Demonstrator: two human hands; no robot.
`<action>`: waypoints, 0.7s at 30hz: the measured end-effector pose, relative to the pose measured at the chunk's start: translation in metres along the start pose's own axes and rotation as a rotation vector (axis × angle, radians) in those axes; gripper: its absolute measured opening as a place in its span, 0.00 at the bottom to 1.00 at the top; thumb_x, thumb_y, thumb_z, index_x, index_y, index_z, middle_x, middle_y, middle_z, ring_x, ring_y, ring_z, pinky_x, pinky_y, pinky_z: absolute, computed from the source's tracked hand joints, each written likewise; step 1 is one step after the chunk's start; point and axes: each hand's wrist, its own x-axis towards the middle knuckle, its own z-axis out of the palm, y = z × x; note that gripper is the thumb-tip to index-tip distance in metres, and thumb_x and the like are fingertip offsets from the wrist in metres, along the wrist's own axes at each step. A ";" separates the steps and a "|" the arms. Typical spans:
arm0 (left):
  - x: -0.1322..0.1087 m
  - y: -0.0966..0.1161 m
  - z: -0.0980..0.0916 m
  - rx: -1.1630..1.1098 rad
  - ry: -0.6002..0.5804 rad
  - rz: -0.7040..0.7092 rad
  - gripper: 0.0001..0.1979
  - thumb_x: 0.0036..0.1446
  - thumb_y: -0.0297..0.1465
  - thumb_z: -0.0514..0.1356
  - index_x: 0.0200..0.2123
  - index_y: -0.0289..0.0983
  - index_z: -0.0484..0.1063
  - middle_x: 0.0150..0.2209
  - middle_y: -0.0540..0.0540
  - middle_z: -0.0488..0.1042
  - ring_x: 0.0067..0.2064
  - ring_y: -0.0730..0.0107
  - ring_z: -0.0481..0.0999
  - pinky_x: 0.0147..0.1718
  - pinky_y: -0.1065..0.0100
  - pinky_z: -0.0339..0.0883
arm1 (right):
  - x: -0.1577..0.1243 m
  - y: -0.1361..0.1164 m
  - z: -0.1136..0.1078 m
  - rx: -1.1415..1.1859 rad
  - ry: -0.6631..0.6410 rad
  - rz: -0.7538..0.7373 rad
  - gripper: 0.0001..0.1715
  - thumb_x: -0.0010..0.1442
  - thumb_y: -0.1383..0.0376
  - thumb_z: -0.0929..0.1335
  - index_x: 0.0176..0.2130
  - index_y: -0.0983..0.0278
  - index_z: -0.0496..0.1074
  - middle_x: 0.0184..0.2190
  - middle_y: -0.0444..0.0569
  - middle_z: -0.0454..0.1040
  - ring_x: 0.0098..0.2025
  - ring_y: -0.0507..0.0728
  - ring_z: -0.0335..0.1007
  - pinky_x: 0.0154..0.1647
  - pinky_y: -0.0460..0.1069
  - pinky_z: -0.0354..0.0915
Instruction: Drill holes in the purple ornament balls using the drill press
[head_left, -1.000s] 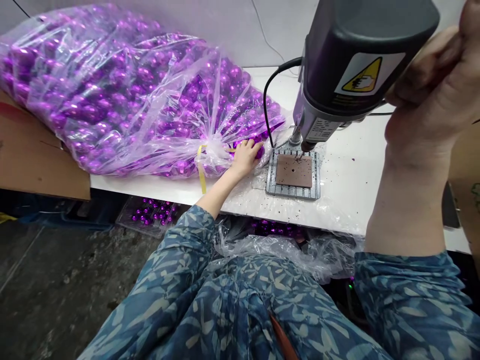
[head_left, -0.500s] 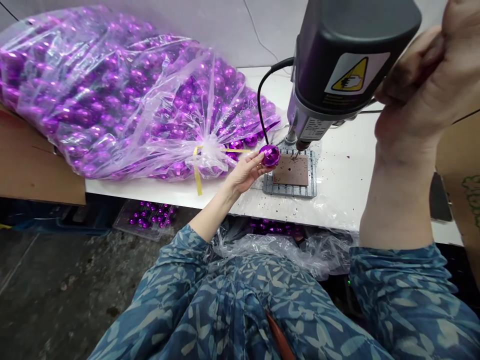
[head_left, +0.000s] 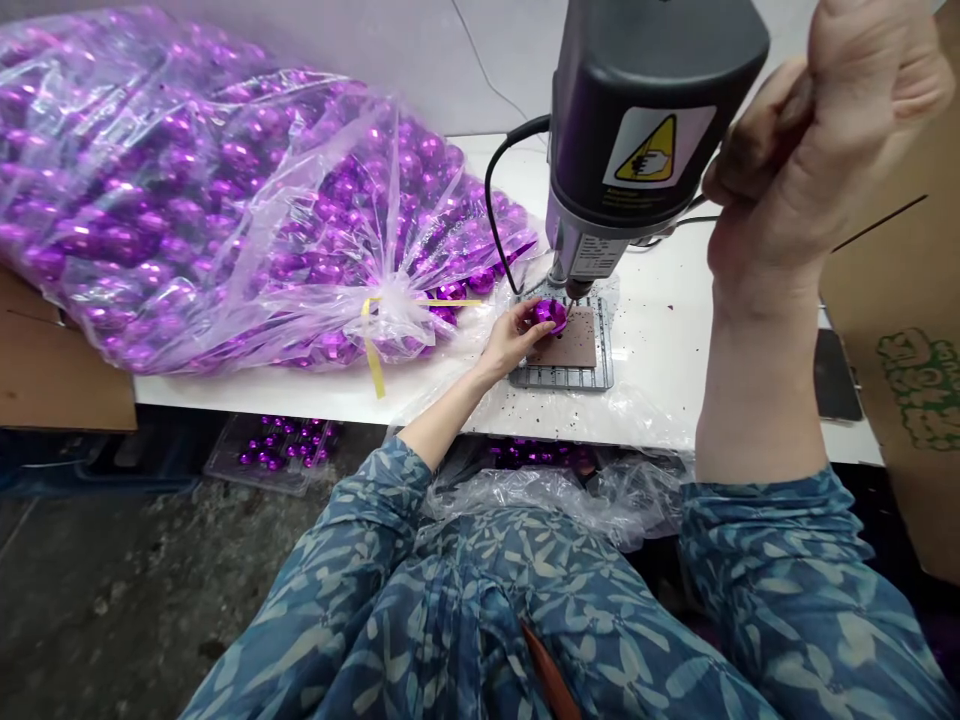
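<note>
My left hand [head_left: 512, 337] holds a shiny purple ball [head_left: 550, 314] on the brown pad of the grey base plate [head_left: 564, 377], right under the drill bit [head_left: 571, 294]. The dark grey bench drill head [head_left: 652, 110] with a yellow warning label stands above it. My right hand [head_left: 810, 150] is raised at the upper right, fingers closed around the drill's lever, most of which is hidden inside the fist. A large clear bag of purple balls [head_left: 225, 190], tied with a yellow strip, lies on the white table [head_left: 660, 340] to the left.
Brown cardboard [head_left: 900, 330] stands at the right edge, more cardboard [head_left: 52, 370] at the left. Clear plastic sheet [head_left: 570, 490] hangs over the table front onto my lap. A tray of purple balls [head_left: 277, 445] sits under the table. A black cable [head_left: 499, 210] loops beside the drill.
My left hand took one purple ball from by the bag's mouth and carried it right, onto the pad under the bit. My right hand stays closed on the lever.
</note>
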 end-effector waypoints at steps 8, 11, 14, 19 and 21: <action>-0.007 -0.004 0.011 0.356 0.044 0.083 0.29 0.57 0.38 0.74 0.61 0.41 0.76 0.50 0.40 0.82 0.57 0.50 0.77 0.60 0.48 0.71 | -0.002 -0.003 -0.003 -0.061 -0.066 0.004 0.47 0.43 0.32 0.70 0.24 0.61 0.39 0.12 0.37 0.40 0.11 0.46 0.44 0.10 0.50 0.35; -0.012 -0.006 0.014 0.332 0.031 0.184 0.28 0.56 0.36 0.75 0.60 0.43 0.75 0.58 0.39 0.78 0.64 0.48 0.73 0.66 0.44 0.65 | -0.001 0.001 -0.002 -0.050 -0.030 -0.033 0.46 0.44 0.33 0.71 0.24 0.60 0.40 0.12 0.36 0.38 0.12 0.46 0.41 0.10 0.50 0.35; -0.014 -0.010 0.016 0.170 -0.019 0.239 0.28 0.57 0.36 0.74 0.59 0.42 0.73 0.60 0.39 0.77 0.64 0.49 0.74 0.68 0.45 0.64 | 0.000 0.003 0.000 -0.058 -0.009 -0.043 0.47 0.44 0.32 0.70 0.24 0.59 0.39 0.12 0.36 0.38 0.11 0.46 0.37 0.09 0.51 0.33; -0.012 -0.015 0.018 0.080 -0.030 0.211 0.28 0.55 0.36 0.75 0.57 0.41 0.74 0.59 0.39 0.78 0.63 0.48 0.76 0.70 0.42 0.61 | -0.010 0.000 0.001 -0.147 0.086 -0.041 0.49 0.45 0.32 0.70 0.24 0.62 0.37 0.13 0.37 0.34 0.12 0.45 0.37 0.11 0.48 0.34; -0.012 -0.016 0.017 0.079 -0.035 0.200 0.28 0.55 0.36 0.76 0.57 0.41 0.73 0.59 0.39 0.78 0.63 0.48 0.76 0.70 0.41 0.60 | -0.017 -0.001 0.000 -0.089 0.108 -0.092 0.49 0.48 0.36 0.73 0.23 0.63 0.38 0.13 0.37 0.32 0.12 0.44 0.36 0.13 0.48 0.33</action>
